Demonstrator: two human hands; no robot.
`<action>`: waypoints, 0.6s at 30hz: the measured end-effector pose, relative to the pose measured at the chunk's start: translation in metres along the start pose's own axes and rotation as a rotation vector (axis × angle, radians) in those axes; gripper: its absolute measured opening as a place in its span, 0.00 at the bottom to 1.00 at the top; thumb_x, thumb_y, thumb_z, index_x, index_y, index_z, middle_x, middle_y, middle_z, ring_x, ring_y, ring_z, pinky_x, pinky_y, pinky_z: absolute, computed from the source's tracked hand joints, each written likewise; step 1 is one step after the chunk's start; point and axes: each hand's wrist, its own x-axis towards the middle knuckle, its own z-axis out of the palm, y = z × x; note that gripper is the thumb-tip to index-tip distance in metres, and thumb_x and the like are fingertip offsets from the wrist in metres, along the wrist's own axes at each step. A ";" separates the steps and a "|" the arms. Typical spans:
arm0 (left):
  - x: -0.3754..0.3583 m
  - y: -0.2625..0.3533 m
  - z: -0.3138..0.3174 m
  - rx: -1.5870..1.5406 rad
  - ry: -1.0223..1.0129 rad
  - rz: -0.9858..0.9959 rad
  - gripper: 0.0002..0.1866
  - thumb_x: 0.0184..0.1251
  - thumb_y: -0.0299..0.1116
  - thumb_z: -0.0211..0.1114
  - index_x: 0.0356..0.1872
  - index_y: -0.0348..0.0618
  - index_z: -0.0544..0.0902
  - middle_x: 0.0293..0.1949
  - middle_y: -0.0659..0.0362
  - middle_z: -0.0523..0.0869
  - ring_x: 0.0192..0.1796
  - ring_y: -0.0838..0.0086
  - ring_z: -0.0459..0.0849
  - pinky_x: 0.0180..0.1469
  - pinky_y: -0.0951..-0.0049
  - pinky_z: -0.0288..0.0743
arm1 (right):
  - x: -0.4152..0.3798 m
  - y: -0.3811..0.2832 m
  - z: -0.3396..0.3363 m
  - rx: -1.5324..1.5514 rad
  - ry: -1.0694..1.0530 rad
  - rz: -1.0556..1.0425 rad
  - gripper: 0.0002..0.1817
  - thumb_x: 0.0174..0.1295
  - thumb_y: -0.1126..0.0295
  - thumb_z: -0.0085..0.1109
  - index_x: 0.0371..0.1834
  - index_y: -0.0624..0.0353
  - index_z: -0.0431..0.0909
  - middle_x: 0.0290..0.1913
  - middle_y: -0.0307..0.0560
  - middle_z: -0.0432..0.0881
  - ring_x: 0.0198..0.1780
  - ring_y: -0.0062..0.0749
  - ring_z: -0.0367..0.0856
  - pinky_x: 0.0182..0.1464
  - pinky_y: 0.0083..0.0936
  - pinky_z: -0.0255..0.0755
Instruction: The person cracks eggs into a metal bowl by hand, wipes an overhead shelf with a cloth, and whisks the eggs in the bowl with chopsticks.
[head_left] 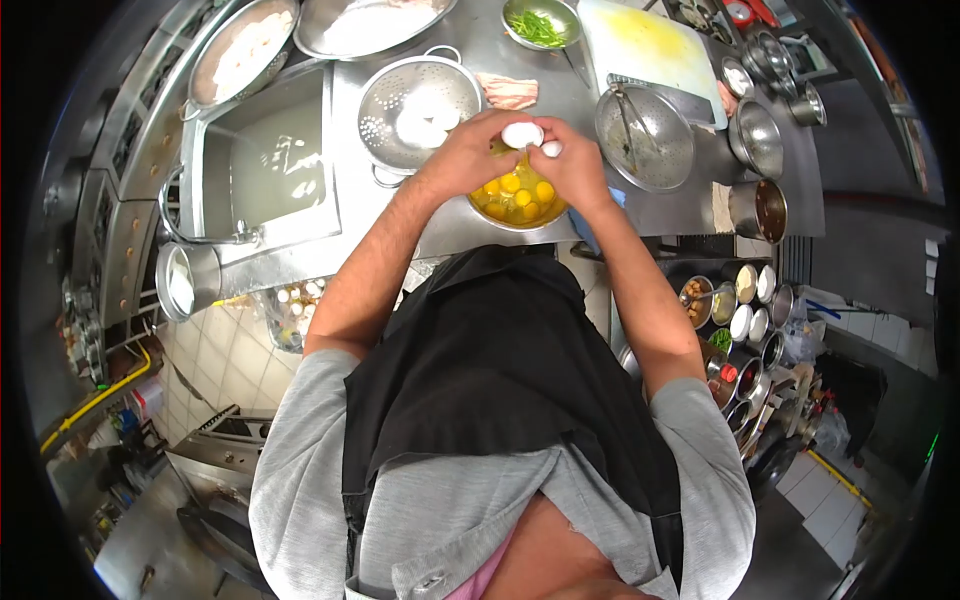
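While your fingers (492, 124) clamp a white oval egg (521, 135) over a round metal bowl (517, 227), you're likely cracking it: part it cleanly

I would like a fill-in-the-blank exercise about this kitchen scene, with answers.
1. The eggshell between the left hand and right hand is coloured ____.
2. The yolks in the bowl are coloured ____.
3. The colander is nearer to the ____ hand.
4. The apron is coloured ____.
Missing words: white; yellow; left; black.
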 end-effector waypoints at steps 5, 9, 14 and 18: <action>-0.037 0.016 -0.024 0.020 0.179 -0.008 0.24 0.59 0.28 0.73 0.59 0.45 0.82 0.55 0.53 0.85 0.56 0.60 0.84 0.58 0.65 0.80 | 0.003 -0.034 0.019 0.035 -0.241 0.014 0.26 0.63 0.62 0.68 0.64 0.57 0.81 0.44 0.45 0.91 0.43 0.31 0.88 0.50 0.29 0.79; -0.110 0.029 -0.051 -0.134 0.309 -0.419 0.20 0.67 0.27 0.69 0.60 0.45 0.82 0.44 0.62 0.84 0.37 0.82 0.82 0.39 0.78 0.76 | -0.006 -0.079 0.039 0.233 -0.533 0.034 0.25 0.64 0.64 0.66 0.65 0.58 0.81 0.43 0.40 0.90 0.42 0.25 0.86 0.49 0.26 0.78; -0.243 0.024 -0.092 -0.292 0.792 -0.663 0.25 0.67 0.23 0.67 0.66 0.39 0.76 0.51 0.58 0.85 0.49 0.73 0.87 0.48 0.74 0.80 | -0.011 -0.095 0.053 0.406 -0.569 0.120 0.24 0.66 0.63 0.64 0.65 0.55 0.82 0.40 0.37 0.88 0.39 0.17 0.82 0.40 0.19 0.74; -0.361 -0.029 -0.136 -0.034 1.096 -0.681 0.25 0.67 0.25 0.68 0.65 0.35 0.76 0.54 0.52 0.86 0.54 0.69 0.86 0.57 0.71 0.79 | -0.011 -0.062 0.042 0.663 -0.416 0.363 0.21 0.69 0.64 0.60 0.64 0.54 0.80 0.41 0.37 0.85 0.37 0.17 0.80 0.34 0.17 0.68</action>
